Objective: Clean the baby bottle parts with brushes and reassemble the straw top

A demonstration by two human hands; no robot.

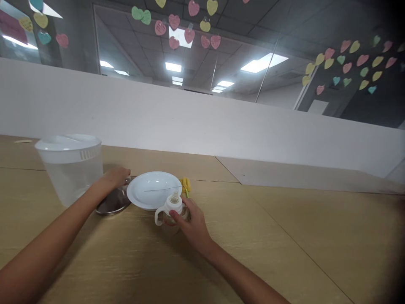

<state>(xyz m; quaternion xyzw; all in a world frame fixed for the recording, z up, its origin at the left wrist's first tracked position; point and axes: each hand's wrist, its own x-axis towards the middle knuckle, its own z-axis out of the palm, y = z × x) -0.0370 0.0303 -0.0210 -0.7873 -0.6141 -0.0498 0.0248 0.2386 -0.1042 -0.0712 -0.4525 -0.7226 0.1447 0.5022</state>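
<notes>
My right hand (194, 226) is closed around a baby bottle (174, 204) with a white collar, a white side handle and a clear teat; the bottle is upright in front of a white oval dish (153, 179). My left hand (117, 176) is above a dark round lid (114, 202) with a metal rim, left of the dish. Its fingers curl around what looks like the lid's knob, mostly hidden. A thin wire-like rod (161, 189) crosses over the dish. Beside the bottle, at the dish's right edge, is a yellow item (186, 184) with a green stem.
At the left, a translucent plastic bucket (71, 177) with a white lid stands close to my left forearm. A low white partition (190, 122) runs along the back of the wooden table (268, 245), with glass and heart-shaped notes above. A pale flat piece (23, 141) lies at the far left.
</notes>
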